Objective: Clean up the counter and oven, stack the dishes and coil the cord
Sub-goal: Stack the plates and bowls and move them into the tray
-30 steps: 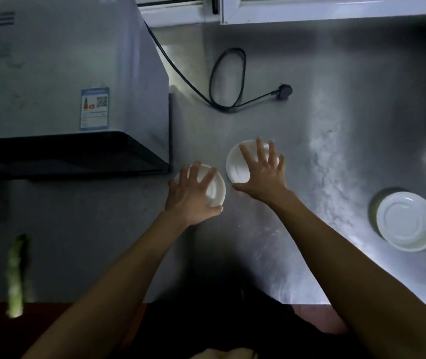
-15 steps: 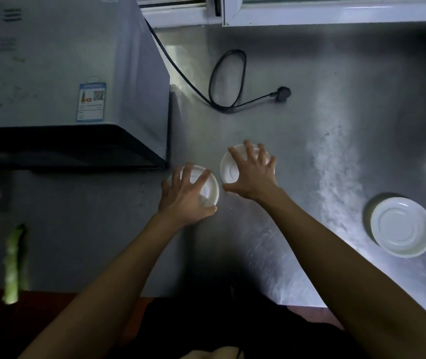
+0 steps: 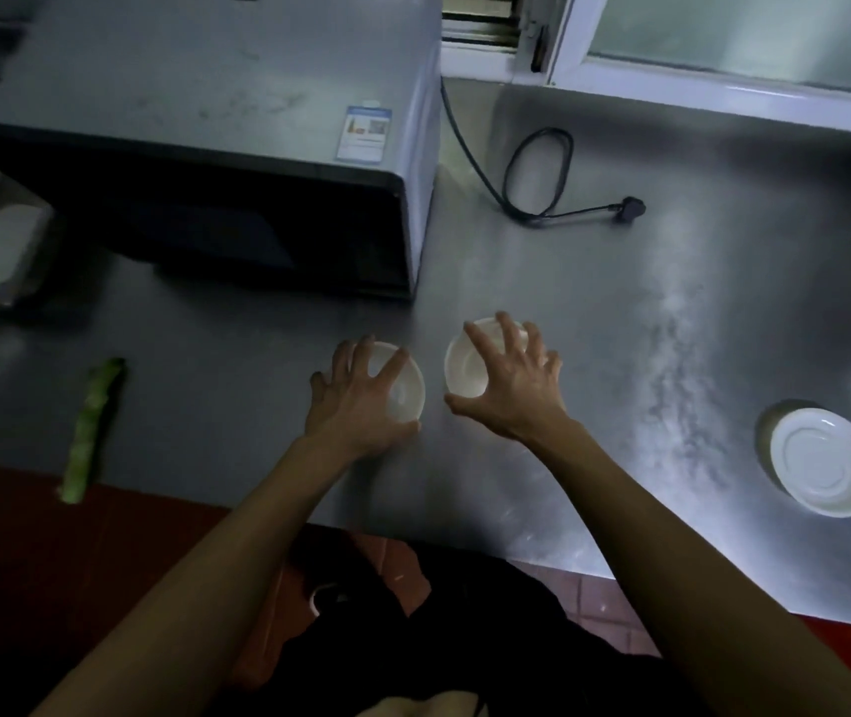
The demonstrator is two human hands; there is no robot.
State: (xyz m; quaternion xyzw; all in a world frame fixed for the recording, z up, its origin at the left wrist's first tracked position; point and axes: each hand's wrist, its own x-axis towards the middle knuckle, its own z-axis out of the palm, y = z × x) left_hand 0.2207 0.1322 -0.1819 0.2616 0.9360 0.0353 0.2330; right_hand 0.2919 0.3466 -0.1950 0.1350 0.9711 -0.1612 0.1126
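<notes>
There is a single view, worn on the person's head, looking steeply down and forward across a brushed grey steel worktop (image 3: 594,313). The wide lens bends the scene's edges. Both bare forearms enter from the bottom edge, close to the lens, and reach up toward mid-frame. The worktop's near edge runs across the lower part, with dark red floor tiles (image 3: 594,602) below it. A grey box-shaped oven with a dark front (image 3: 216,121) fills the upper left, seen from above, and a white window frame (image 3: 723,90) crosses the upper right, farthest away.
</notes>
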